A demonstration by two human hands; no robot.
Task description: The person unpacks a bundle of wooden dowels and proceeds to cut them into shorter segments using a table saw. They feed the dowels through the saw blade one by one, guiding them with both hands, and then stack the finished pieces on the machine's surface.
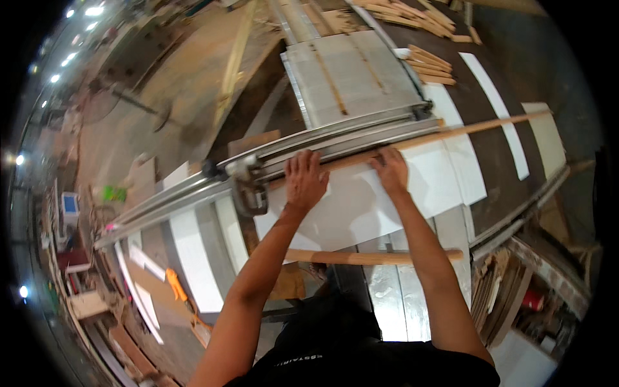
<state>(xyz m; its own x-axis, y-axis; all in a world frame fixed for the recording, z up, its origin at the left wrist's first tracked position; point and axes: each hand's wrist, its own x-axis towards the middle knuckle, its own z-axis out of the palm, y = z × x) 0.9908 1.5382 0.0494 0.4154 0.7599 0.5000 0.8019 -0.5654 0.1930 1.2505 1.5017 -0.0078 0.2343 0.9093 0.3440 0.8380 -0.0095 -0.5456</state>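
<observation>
A long, thin wooden strip (464, 131) lies along the metal fence (348, 132), reaching far to the right. My left hand (306, 180) rests palm down over the strip and the fence's near edge, fingers stretched out. To its right, my right hand (392, 171) has its thumb and bent fingers on the strip. Under both hands is a white panel (361, 209). A second wooden strip (374, 258) lies across its near edge, passing beneath my right forearm. Left of my left hand, a metal clamp-like fitting (248, 187) sits on the fence.
Beyond the fence is a grey metal machine table (354, 77). Wooden sticks (429, 64) are piled at the far right, near white strips (496, 109) on a dark surface. An orange-handled tool (176, 285) lies at left. More boards (500, 293) stand low on the right.
</observation>
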